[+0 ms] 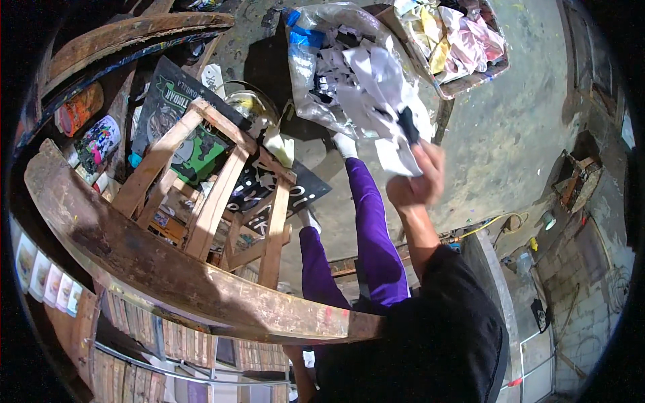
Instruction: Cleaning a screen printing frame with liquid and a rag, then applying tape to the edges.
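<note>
My right hand (420, 178) is raised over the floor at the right of my legs, slightly blurred, with fingers closed on a white cloth scrap (396, 157). A dark piece (407, 125) shows just beyond the fingertips; I cannot tell whether it is gripped too. White scraps spread from there into a clear plastic bag (302, 74), which bulges with white and black pieces. My left forearm (304, 379) comes in at the lower edge and disappears behind a curved-looking wooden beam (201, 289), which hides the left fingers.
Beside the bag stands a box (460, 87) of pink, yellow and white cloth. On the left, a wooden frame (225, 188) leans among printed boards (178, 114), paint-smeared containers (97, 142) and a round pan (250, 104). A yellow hose (487, 225) lies along the right side.
</note>
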Demonstrator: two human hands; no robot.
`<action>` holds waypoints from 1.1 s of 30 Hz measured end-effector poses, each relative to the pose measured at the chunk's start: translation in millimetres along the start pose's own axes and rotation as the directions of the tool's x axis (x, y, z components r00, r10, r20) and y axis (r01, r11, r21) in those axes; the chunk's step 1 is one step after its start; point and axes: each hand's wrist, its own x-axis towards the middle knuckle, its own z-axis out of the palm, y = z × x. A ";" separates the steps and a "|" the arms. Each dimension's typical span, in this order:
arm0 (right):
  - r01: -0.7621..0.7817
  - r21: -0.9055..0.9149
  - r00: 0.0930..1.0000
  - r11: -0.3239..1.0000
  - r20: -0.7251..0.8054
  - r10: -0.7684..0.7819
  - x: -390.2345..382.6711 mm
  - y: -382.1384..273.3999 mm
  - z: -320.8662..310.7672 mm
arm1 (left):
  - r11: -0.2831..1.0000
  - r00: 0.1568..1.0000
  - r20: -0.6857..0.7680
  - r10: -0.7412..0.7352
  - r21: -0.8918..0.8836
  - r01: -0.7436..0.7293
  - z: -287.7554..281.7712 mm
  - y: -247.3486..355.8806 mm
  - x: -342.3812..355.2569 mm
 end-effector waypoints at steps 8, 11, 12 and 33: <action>-0.029 -0.842 0.167 0.539 0.527 0.833 -98.0 118.0 30.8 | 0.984 0.974 -0.157 0.165 -0.044 -0.173 1.9 28.8 4.8; -0.248 -0.723 0.281 0.645 0.584 0.762 -100.4 133.8 42.4 | 0.979 0.994 -0.094 -0.054 -0.202 0.034 -9.4 42.5 -2.1; -0.347 -0.636 0.345 0.690 0.597 0.724 -99.8 139.4 49.6 | 0.952 0.986 -0.054 -0.159 -0.275 0.138 -11.6 47.1 -2.6; -0.270 -0.184 0.891 0.945 0.324 0.317 -65.7 55.3 107.4 | 0.979 0.982 -0.010 -0.186 -0.091 0.185 -22.6 32.3 15.1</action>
